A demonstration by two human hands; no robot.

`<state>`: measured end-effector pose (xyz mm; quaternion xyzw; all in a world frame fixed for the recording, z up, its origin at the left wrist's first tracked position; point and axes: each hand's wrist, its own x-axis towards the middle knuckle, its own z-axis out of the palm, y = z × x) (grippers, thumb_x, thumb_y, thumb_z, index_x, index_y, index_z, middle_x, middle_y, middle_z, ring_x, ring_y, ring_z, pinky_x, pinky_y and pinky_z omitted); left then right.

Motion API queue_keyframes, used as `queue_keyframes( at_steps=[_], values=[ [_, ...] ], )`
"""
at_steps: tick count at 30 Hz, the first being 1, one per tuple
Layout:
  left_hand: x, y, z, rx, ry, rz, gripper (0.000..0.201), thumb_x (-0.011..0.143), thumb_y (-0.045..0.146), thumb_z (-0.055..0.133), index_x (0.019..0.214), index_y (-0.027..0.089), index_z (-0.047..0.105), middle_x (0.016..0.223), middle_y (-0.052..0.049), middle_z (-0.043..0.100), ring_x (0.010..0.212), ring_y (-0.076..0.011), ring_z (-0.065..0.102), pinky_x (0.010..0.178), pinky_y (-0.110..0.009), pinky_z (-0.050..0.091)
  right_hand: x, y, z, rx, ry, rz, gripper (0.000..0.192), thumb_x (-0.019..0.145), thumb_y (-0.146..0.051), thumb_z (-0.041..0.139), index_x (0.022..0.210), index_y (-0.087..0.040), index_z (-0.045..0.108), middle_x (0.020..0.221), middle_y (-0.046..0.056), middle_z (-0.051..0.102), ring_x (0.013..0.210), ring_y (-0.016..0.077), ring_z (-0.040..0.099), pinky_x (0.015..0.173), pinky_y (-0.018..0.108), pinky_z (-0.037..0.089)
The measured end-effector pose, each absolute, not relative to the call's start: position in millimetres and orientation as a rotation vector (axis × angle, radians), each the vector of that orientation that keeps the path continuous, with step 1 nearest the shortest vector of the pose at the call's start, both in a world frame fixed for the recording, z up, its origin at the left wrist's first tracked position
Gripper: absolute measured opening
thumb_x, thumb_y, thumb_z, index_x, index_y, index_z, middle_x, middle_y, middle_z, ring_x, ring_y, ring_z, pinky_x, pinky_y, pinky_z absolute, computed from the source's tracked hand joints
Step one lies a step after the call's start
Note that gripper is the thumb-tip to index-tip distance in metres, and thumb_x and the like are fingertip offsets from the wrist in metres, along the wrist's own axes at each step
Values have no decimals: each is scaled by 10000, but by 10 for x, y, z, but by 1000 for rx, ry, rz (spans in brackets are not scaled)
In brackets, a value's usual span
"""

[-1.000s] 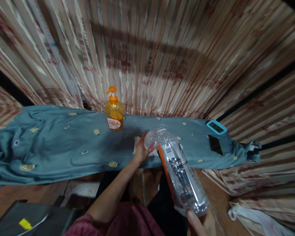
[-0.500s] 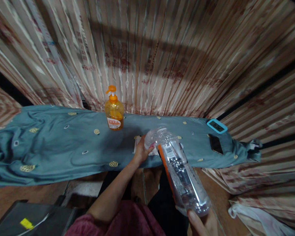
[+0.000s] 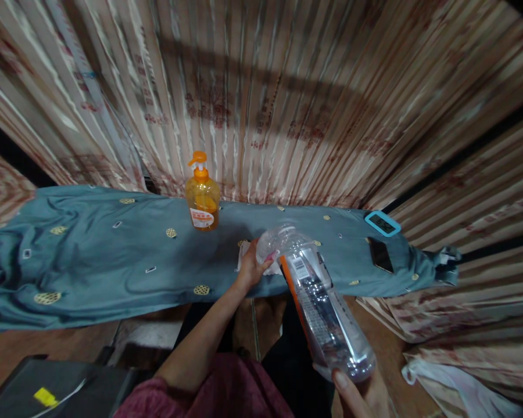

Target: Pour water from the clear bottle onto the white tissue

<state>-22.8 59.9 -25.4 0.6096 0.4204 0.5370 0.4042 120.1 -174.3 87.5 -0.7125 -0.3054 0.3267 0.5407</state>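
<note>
A large clear plastic bottle (image 3: 322, 307) with an orange-edged label and a barcode is held tilted in front of me. My left hand (image 3: 249, 268) is closed around its upper end, beside the rounded clear part. At the lower right, my right hand (image 3: 359, 395) grips the base, its thumb on the near side. Something white and flat, like a cloth or tissue (image 3: 243, 253), shows behind my left hand; whether the hand holds it too, I cannot tell. Farther back to the left, an orange pump bottle (image 3: 203, 200) stands upright, partly filled with orange liquid.
A green patterned cloth (image 3: 126, 244) covers the long narrow table. A blue-framed digital clock (image 3: 382, 223) and a dark phone (image 3: 381, 254) lie at its right end. Striped curtains (image 3: 253, 104) hang close behind. At lower left is a dark box (image 3: 82, 389) with a yellow tag.
Hardly anything differs. The bottle's base and my right hand have shifted very slightly to the right; my left hand stays in place.
</note>
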Motion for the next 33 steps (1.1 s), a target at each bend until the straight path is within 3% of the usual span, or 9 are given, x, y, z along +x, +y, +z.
queue_keyframes(
  at_steps=[11, 17, 25, 33],
  values=[
    [-239, 588, -225, 1534, 1058, 1353, 532, 730, 318, 735, 1200, 139, 564, 1144, -141, 665, 1077, -323, 623, 982, -487, 483, 1228, -1733, 876, -1698, -705, 808, 888, 650, -705, 753, 1294, -148, 502, 1110, 151, 691, 1009, 323, 667, 915, 378, 464],
    [-227, 595, -237, 1560, 1084, 1357, 476, 748, 346, 723, 1158, 167, 563, 1102, -113, 672, 1030, -295, 633, 938, -462, 501, 1221, -1729, 874, -1621, -673, 853, 907, 638, -657, 798, 1337, -164, 497, 1082, 101, 698, 981, 276, 664, 904, 336, 468],
    [-219, 599, -259, 1527, 1094, 1327, 483, 740, 344, 735, 1154, 171, 556, 1118, -111, 670, 1030, -287, 633, 948, -462, 495, 1260, -1762, 832, -1708, -809, 746, 760, 763, -639, 694, 1328, -161, 523, 1077, 124, 733, 989, 312, 693, 915, 378, 479],
    [-227, 588, -240, 1519, 1093, 1333, 500, 732, 338, 754, 1174, 187, 573, 1114, -86, 661, 1041, -277, 621, 965, -458, 484, 1301, -1771, 770, -1706, -854, 678, 755, 737, -601, 727, 1341, -180, 559, 1086, 126, 749, 983, 361, 704, 877, 446, 527]
  ],
)
